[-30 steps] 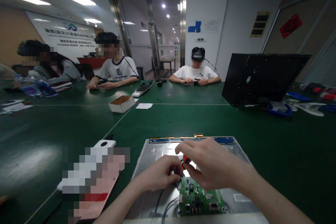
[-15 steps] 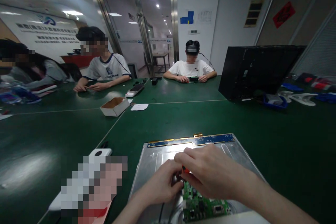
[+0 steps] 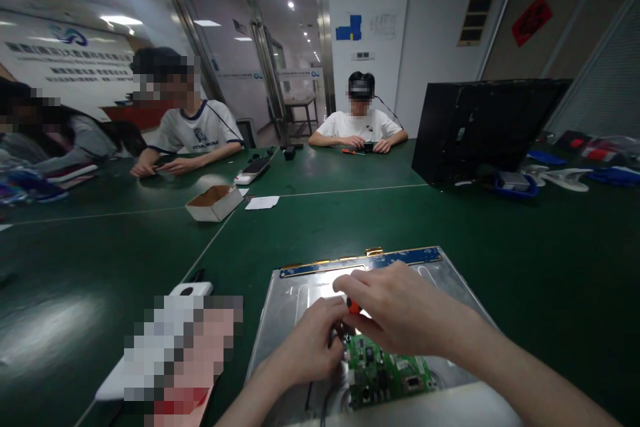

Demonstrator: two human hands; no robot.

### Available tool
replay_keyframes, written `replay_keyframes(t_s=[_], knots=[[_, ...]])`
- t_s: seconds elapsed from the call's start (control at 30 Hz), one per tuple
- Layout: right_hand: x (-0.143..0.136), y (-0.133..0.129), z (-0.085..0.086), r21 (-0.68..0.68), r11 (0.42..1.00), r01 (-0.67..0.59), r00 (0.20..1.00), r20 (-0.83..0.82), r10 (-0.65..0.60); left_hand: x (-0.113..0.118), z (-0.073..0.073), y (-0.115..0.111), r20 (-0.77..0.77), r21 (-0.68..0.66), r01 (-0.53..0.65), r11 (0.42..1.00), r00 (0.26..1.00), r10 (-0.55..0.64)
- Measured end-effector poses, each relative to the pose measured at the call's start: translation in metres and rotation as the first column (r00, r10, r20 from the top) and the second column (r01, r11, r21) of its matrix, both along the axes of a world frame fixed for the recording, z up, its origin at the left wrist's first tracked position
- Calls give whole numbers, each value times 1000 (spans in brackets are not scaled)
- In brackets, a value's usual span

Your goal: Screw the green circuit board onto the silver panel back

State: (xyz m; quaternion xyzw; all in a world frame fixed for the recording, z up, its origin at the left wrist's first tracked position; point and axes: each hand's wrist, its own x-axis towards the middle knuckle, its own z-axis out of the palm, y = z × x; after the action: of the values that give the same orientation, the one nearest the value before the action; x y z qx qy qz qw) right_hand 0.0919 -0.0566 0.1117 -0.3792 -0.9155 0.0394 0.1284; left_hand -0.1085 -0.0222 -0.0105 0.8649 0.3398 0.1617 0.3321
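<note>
A silver metal panel [image 3: 295,297] lies flat on the green table [image 3: 350,220] in front of me, with a blue strip [image 3: 360,261] along its far edge. A green circuit board [image 3: 383,373] sits on its near part. My right hand [image 3: 395,310] is closed around a small red-handled tool [image 3: 354,307] held just above the board's far edge. My left hand [image 3: 313,343] is curled beside it, fingertips pinched at the tool's tip; what they hold is hidden. Black cables [image 3: 315,400] run off the board toward me.
A blurred white and pink object [image 3: 175,353] lies left of the panel. A small open cardboard box [image 3: 214,203] and white paper [image 3: 262,202] sit mid-table. A black monitor back [image 3: 480,130] stands at right. Three other people sit along the far and left sides.
The view has drifted left and slightly up. My hands stay together over the board's edge, with the right hand's fingers shifted a little on the red tool.
</note>
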Motion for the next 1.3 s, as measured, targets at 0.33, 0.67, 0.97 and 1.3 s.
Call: replay_keyframes(t_s=[0.33,0.67,0.97,1.3], knots=[[7,11,-3,-74,997,-36,999,-21,34,0,9,-1,-5,31,14,999,1000,-14],[17,17,-4,-208,970,-122,980,-177,86,-2,13,-4,-27,18,40,999,999,-39],[15,19,-5,-270,950,-156,976,-193,105,1,13,-9,41,95,62,994,997,-67],[12,17,-4,-177,975,-134,984,-136,111,-1,5,-9,93,153,2,988,996,-17]])
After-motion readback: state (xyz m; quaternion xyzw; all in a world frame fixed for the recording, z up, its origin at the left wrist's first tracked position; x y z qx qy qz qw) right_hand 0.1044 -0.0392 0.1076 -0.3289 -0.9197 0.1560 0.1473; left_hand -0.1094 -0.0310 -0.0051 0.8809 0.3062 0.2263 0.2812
